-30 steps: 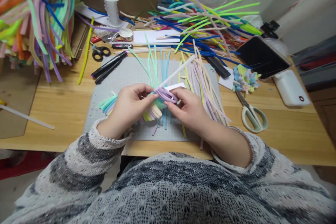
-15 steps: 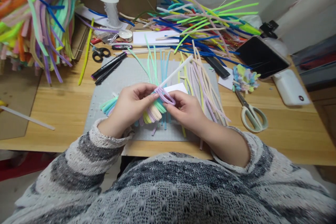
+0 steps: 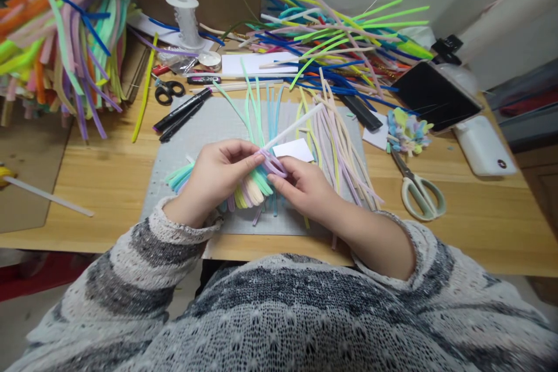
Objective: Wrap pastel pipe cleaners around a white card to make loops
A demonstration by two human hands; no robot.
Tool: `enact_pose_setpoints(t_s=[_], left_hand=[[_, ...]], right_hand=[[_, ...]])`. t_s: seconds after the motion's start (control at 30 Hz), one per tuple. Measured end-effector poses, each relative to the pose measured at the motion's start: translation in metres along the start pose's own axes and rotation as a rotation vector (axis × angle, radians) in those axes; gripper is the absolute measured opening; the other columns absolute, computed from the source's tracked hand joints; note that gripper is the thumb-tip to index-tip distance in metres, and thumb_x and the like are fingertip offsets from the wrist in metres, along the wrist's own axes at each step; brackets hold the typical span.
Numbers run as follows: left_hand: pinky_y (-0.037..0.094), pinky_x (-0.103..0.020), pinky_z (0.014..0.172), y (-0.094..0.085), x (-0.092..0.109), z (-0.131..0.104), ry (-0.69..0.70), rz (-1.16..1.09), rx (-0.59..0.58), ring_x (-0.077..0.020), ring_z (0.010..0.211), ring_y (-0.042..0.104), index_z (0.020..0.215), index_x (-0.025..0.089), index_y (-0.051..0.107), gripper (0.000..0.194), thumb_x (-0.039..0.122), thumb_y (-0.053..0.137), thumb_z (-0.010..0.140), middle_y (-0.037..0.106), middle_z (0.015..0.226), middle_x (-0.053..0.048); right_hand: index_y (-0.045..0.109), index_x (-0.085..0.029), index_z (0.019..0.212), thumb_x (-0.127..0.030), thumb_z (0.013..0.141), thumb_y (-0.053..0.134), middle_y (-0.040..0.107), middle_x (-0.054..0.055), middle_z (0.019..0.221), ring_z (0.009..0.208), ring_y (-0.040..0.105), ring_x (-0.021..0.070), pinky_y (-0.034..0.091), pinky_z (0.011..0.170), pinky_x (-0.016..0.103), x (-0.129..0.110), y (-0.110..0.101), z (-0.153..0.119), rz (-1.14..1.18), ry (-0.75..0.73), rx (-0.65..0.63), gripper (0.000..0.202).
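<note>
My left hand (image 3: pixel 226 170) is closed around a fan of bent pastel pipe cleaners (image 3: pixel 250 190) in mint, cream, yellow and lilac, held above a grey cutting mat (image 3: pixel 174 128). From its thumb and fingertips a white rod (image 3: pixel 296 125) points up to the right. My right hand (image 3: pixel 305 186) pinches the looped lilac pipe cleaners (image 3: pixel 274 164) beside the left thumb; its curled fingers are partly hidden. Under and behind both hands lie loose mint pipe cleaners (image 3: pixel 248 104), blue ones, and a row of lilac and cream pipe cleaners (image 3: pixel 344 145). A small white card (image 3: pixel 294 150) is behind my right hand.
A big bundle of pipe cleaners (image 3: pixel 61 40) stands at left, a colourful heap (image 3: pixel 331 35) at the back. Scissors (image 3: pixel 421 195) lie at right near a phone (image 3: pixel 438 96). Black markers (image 3: pixel 183 113), small black-handled scissors (image 3: pixel 169 92) and a spool (image 3: pixel 185 20) are at left.
My right hand has shifted slightly left, and the lilac loops look narrower and closer to the left thumb. The left hand keeps its hold. The view has shifted a little.
</note>
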State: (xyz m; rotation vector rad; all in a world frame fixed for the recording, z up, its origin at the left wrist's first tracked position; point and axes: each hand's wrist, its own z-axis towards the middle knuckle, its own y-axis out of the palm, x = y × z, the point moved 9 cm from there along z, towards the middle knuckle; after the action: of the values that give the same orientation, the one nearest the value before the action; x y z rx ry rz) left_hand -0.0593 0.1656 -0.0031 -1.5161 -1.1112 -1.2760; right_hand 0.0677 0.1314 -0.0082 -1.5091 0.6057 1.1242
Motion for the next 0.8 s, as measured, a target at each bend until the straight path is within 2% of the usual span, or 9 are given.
enact_pose_setpoints(t_s=[0.13, 0.27, 0.33, 0.43, 0.67, 0.8], left_hand=[[0.053, -0.026, 0.066, -0.003, 0.003, 0.000, 0.014, -0.014, 0.027, -0.0143, 0.070, 0.064, 0.080, 0.014, 0.070, 0.022, 0.032, 0.075, 0.069, 0.071, 0.080, -0.005], [0.052, -0.024, 0.064, -0.011, 0.006, 0.000, 0.037, -0.064, 0.112, -0.0128, 0.067, 0.063, 0.078, 0.015, 0.070, 0.018, 0.029, 0.075, 0.069, 0.071, 0.077, -0.003], [0.052, -0.024, 0.064, -0.013, 0.007, -0.001, 0.046, -0.073, 0.131, -0.0126, 0.067, 0.063, 0.077, 0.015, 0.069, 0.017, 0.028, 0.076, 0.069, 0.070, 0.076, -0.003], [0.052, -0.024, 0.064, -0.014, 0.007, -0.001, 0.055, -0.070, 0.146, -0.0135, 0.068, 0.064, 0.077, 0.015, 0.069, 0.018, 0.029, 0.075, 0.069, 0.070, 0.076, -0.003], [0.053, -0.026, 0.067, -0.015, 0.006, -0.001, 0.093, -0.072, 0.179, -0.0140, 0.071, 0.065, 0.078, 0.016, 0.069, 0.018, 0.030, 0.075, 0.070, 0.071, 0.078, -0.003], [0.053, -0.025, 0.067, -0.016, 0.005, -0.001, 0.097, -0.081, 0.187, -0.0134, 0.071, 0.065, 0.078, 0.016, 0.069, 0.017, 0.029, 0.075, 0.069, 0.071, 0.078, -0.002]], right_hand=[[0.051, -0.019, 0.105, -0.035, 0.086, 0.056, 0.058, 0.002, 0.084, 0.072, 0.053, 0.0130, 0.043, 0.064, 0.029, 0.003, -0.001, -0.001, 0.143, 0.026, 0.033, 0.025], [0.053, -0.019, 0.091, -0.033, 0.084, 0.059, 0.056, -0.001, 0.077, 0.065, 0.053, 0.0102, 0.045, 0.061, 0.027, 0.012, 0.001, 0.001, 0.393, 0.090, 0.065, 0.018], [0.056, -0.018, 0.092, -0.031, 0.081, 0.062, 0.058, -0.001, 0.077, 0.065, 0.054, 0.0096, 0.046, 0.060, 0.027, 0.014, 0.001, 0.002, 0.462, 0.098, 0.070, 0.018], [0.060, -0.017, 0.094, -0.030, 0.077, 0.067, 0.061, -0.001, 0.076, 0.064, 0.055, 0.0092, 0.047, 0.060, 0.026, 0.014, 0.000, 0.004, 0.520, 0.104, 0.096, 0.023], [0.062, -0.018, 0.081, -0.035, 0.070, 0.073, 0.064, -0.002, 0.068, 0.054, 0.060, 0.0095, 0.050, 0.052, 0.026, 0.022, -0.001, -0.002, 0.580, 0.214, 0.213, 0.023], [0.062, -0.018, 0.080, -0.034, 0.071, 0.072, 0.063, -0.003, 0.064, 0.053, 0.061, 0.0091, 0.051, 0.050, 0.025, 0.024, 0.001, -0.003, 0.601, 0.249, 0.217, 0.021]])
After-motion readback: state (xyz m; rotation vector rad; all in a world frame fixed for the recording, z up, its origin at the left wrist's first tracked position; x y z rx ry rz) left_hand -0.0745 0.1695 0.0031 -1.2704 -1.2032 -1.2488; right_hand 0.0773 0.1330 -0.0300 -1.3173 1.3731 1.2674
